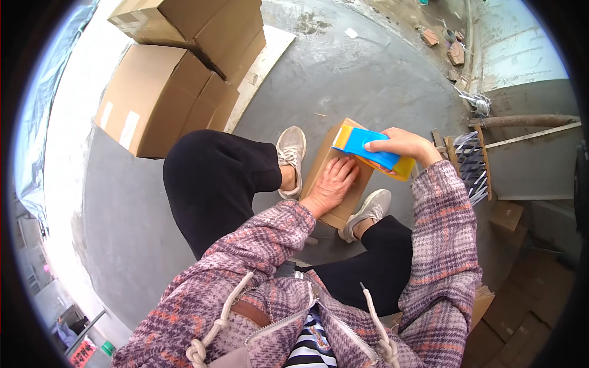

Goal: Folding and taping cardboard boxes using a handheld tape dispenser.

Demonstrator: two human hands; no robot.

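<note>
A small brown cardboard carton [351, 201] stands between my shoes. My left hand [332, 186] rests flat on its top, fingers stretched out, holding nothing. Wrapped in my right hand [402, 145] is a blue and yellow tape dispenser [359, 142], with the thumb on its blue side. The dispenser's far end lies over the carton's far part, close to my left fingertips. Whether it touches the cardboard I cannot tell, and the tape itself does not show clearly.
Large cardboard boxes [161, 92] are stacked on a pale board at the far left. To the right stands a wooden rack [471, 161] with dark and silvery strips. Flattened cardboard [515, 300] lies at the lower right. Broken bricks [455, 54] lie at the far right.
</note>
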